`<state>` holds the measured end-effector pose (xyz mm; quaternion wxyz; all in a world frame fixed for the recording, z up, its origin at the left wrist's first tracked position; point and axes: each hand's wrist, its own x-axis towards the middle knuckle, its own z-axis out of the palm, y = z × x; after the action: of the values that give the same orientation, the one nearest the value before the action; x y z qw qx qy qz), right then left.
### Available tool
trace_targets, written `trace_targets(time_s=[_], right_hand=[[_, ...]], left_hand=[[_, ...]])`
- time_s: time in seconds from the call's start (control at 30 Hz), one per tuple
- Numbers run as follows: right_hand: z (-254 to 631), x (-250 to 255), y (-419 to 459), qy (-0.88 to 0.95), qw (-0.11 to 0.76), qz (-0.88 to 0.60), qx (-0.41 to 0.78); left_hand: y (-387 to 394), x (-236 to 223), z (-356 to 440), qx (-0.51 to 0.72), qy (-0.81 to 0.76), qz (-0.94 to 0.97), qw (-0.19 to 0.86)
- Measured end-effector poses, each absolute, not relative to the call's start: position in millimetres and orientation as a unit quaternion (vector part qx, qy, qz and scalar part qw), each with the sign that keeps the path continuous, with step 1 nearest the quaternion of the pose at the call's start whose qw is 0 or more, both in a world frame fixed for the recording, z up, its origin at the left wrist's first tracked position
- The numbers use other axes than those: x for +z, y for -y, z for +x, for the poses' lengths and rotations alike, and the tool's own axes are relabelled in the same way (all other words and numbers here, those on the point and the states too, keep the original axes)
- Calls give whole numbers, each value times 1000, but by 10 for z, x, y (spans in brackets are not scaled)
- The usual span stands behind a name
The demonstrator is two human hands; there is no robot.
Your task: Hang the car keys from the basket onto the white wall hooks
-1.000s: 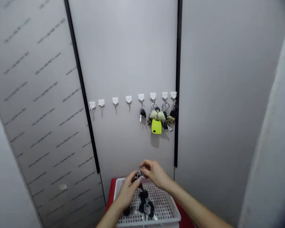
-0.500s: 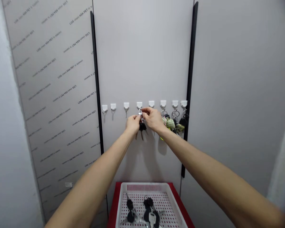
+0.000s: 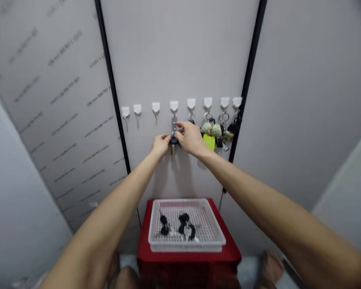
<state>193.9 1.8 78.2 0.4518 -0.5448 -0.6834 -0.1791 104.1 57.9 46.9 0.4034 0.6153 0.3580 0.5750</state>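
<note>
A bunch of keys with dark heads hangs by a silver clasp below a white hook near the middle of the row. From the left, my left hand pinches the keys at their heads. My right hand is on the other side of the clasp, its thumb and forefinger apart and very close to the metal. Whether those fingertips touch it is hard to see. The keys on the neighbouring hook to the right are partly behind my right hand.
Several bunches hang further right, one with a lime-green tag and a pale green bow. Bare white hooks are to the left. Below, a white perforated basket holding more keys stands on a red stool.
Both hands have risen from the basket to the hooks with the keys. The clasp, held up before the hook half a second ago, now hangs from it. My right fingers have parted. The view has tilted.
</note>
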Motion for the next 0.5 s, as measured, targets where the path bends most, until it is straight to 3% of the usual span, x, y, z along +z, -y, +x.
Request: trace_targets(time_s=[0.13,0.3,0.4,0.5], right_hand=[[2010,121,219,738,425,-517,-89],[2164,-958,504,787,199,-573,111],[2237,-1367,579,755,115,-633,127],[2269,-1521,594,718,91,-683,98]], left_hand=[[-371,-151,822,547,-388,628,396],[-6,-1101,658,413,-428,701,395],[122,-1467,685,322,-435,766,348],[167,-1621,723,238,-413,825,303]])
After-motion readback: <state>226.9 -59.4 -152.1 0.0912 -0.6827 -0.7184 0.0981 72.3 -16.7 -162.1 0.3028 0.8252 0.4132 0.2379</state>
